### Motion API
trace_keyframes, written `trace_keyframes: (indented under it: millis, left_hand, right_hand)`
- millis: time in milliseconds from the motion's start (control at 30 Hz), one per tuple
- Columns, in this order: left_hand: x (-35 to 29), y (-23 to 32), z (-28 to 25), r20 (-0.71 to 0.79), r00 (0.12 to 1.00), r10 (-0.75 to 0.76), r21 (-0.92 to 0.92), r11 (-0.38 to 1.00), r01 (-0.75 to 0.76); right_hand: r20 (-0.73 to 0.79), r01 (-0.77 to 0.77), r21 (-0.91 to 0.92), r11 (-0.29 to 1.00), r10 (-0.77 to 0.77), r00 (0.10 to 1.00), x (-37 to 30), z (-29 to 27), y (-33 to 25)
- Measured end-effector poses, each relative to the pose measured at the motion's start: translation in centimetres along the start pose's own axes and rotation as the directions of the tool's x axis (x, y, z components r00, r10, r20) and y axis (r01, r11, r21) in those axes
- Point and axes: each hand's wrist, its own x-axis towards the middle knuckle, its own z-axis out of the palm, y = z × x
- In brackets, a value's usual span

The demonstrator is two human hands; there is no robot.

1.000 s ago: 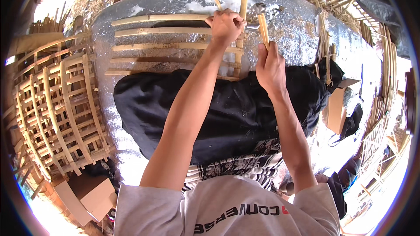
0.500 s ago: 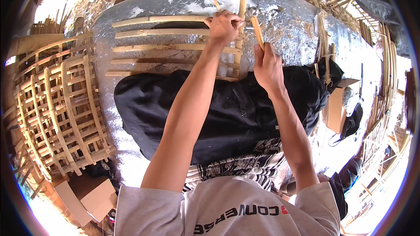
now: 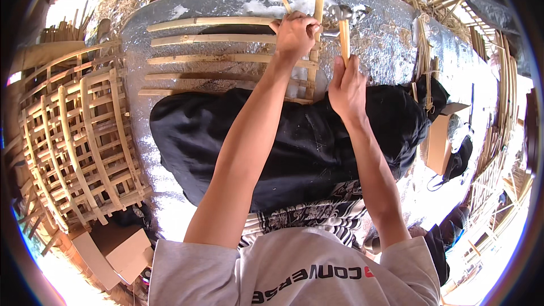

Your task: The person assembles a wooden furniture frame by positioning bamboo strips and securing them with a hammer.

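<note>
My right hand is wrapped round the wooden handle of a hammer. The hammer's metal head points away from me, just right of an upright bamboo strip. My left hand is closed, its thumb and fingertips pinched against that strip near a crossing. What the pinch holds is too small to make out. A short stick juts out beyond the left knuckles. Several bamboo slats lie side by side, running leftward from the upright strip. My left hand covers the right ends of the farthest ones.
Beneath lies a silvery sheet, and black cloth covers my lap. At left stands a woven bamboo lattice, with an open cardboard box below it. Another cardboard piece and bundled bamboo strips are at right.
The hammer has swung: its head has moved right and slightly farther away, and its handle now stands more upright. My left hand stays at the same crossing.
</note>
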Motion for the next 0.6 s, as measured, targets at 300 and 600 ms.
trace_keyframes:
  millis: [300,600]
  left_hand:
    - [-0.1,1.3,-0.5,0.0,0.997,-0.075,0.088,0.993,0.074]
    - [0.6,-0.3,-0.5,0.081,0.997,-0.007,-0.047,0.999,0.011]
  right_hand:
    - [0.057,-0.064,-0.034,0.997,0.066,0.996,0.7,-1.1,-1.0]
    - [0.142,-0.118,-0.064,0.991,0.126,0.982,0.8,-1.6,-1.0]
